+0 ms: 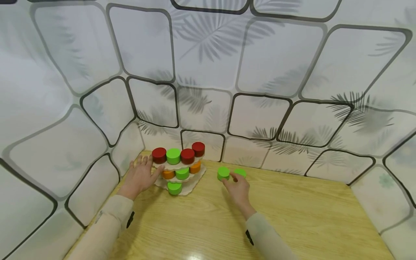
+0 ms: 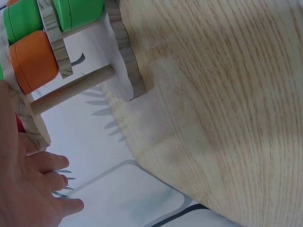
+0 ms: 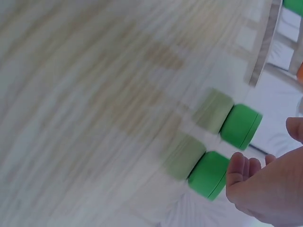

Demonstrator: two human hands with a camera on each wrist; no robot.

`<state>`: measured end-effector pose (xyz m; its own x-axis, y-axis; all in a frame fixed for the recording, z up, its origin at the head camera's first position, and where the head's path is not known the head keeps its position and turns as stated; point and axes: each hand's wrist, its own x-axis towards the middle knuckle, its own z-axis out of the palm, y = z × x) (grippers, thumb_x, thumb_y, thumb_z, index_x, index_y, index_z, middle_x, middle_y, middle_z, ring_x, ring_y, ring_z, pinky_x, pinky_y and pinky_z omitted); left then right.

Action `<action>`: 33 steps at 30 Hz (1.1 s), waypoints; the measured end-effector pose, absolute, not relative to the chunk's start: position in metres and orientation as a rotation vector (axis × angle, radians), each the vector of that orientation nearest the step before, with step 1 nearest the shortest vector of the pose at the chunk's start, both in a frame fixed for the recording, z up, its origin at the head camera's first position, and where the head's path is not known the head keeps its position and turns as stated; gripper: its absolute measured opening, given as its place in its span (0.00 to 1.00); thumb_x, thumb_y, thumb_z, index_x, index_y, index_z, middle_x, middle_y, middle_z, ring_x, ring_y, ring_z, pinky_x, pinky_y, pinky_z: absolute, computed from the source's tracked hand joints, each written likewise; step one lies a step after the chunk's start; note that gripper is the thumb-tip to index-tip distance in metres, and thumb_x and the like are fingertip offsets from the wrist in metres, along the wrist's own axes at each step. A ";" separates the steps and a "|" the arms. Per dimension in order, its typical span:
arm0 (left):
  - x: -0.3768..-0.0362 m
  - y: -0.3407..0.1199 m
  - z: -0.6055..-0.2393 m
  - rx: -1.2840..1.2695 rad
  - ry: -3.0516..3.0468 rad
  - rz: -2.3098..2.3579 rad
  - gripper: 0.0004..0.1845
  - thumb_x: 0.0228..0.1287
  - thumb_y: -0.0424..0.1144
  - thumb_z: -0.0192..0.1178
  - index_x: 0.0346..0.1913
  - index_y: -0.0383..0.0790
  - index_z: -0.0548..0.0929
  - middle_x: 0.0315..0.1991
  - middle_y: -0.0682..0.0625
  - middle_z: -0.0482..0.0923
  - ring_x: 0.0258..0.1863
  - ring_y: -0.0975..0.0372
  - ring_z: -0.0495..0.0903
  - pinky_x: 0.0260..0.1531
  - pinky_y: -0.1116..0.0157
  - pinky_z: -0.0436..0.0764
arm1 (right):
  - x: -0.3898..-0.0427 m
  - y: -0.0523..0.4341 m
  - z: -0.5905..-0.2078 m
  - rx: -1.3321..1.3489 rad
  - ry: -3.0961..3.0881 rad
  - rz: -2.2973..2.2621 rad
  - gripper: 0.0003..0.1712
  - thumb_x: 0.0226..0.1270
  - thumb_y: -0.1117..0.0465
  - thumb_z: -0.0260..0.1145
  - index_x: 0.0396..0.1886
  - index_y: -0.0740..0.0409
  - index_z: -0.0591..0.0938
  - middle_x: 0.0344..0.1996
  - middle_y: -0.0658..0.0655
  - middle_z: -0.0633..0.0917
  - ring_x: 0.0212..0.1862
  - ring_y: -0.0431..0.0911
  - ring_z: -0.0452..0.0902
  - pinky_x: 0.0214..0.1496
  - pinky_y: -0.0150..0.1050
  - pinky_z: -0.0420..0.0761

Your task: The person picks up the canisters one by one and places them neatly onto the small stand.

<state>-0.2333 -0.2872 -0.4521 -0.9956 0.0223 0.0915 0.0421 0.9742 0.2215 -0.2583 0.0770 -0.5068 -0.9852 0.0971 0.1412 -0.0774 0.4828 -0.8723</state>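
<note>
A three-tier wooden stand [image 1: 190, 188] with scalloped edges holds round lidded pots. Red pots [image 1: 159, 155] and a green one are on its top tier, orange and green ones on the middle, a green one [image 1: 174, 188] at the bottom. My left hand [image 1: 139, 178] rests against the top tier's left edge, fingers spread, thumb along the front. My right hand [image 1: 238, 189] reaches to two green pots on the table, one on the left [image 1: 223, 173] and one on the right [image 1: 240, 172]. In the right wrist view, its fingertips are right beside the nearer green pot [image 3: 208, 175], thumb apart.
The wood-grain table [image 1: 308, 213] stretches out to the right and front. A pale wall covering [image 1: 201, 108] with dark rounded outlines and leaf prints rises behind and along both sides. A wooden dowel post [image 2: 73, 90] joins the stand's tiers.
</note>
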 end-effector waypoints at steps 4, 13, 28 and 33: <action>-0.233 -0.288 -0.453 -0.054 -3.036 -0.342 0.49 0.82 0.68 0.37 0.79 0.22 0.60 0.77 0.23 0.61 0.80 0.30 0.53 0.74 0.27 0.54 | -0.263 0.087 -0.505 -0.069 -2.543 1.486 0.27 0.68 0.60 0.75 0.63 0.70 0.83 0.57 0.72 0.84 0.58 0.64 0.80 0.60 0.59 0.82; -0.232 -0.286 -0.451 -0.059 -3.022 -0.331 0.48 0.82 0.67 0.38 0.79 0.22 0.61 0.77 0.23 0.62 0.80 0.30 0.53 0.74 0.27 0.55 | -0.273 0.105 -0.505 -0.219 -2.524 1.473 0.30 0.68 0.59 0.74 0.66 0.68 0.81 0.61 0.72 0.80 0.58 0.62 0.76 0.57 0.56 0.80; -0.233 -0.285 -0.449 -0.038 -3.035 -0.351 0.48 0.82 0.67 0.39 0.79 0.22 0.60 0.78 0.24 0.61 0.81 0.30 0.52 0.75 0.27 0.53 | -0.287 0.120 -0.517 -0.253 -2.594 1.470 0.34 0.70 0.60 0.73 0.72 0.70 0.75 0.66 0.74 0.78 0.63 0.66 0.76 0.63 0.60 0.80; -0.232 -0.285 -0.448 -0.041 -3.041 -0.349 0.48 0.83 0.67 0.38 0.80 0.23 0.59 0.78 0.24 0.60 0.81 0.30 0.52 0.75 0.27 0.53 | -0.289 0.122 -0.519 -0.239 -2.610 1.513 0.38 0.69 0.59 0.74 0.74 0.70 0.73 0.67 0.74 0.78 0.65 0.66 0.76 0.65 0.61 0.79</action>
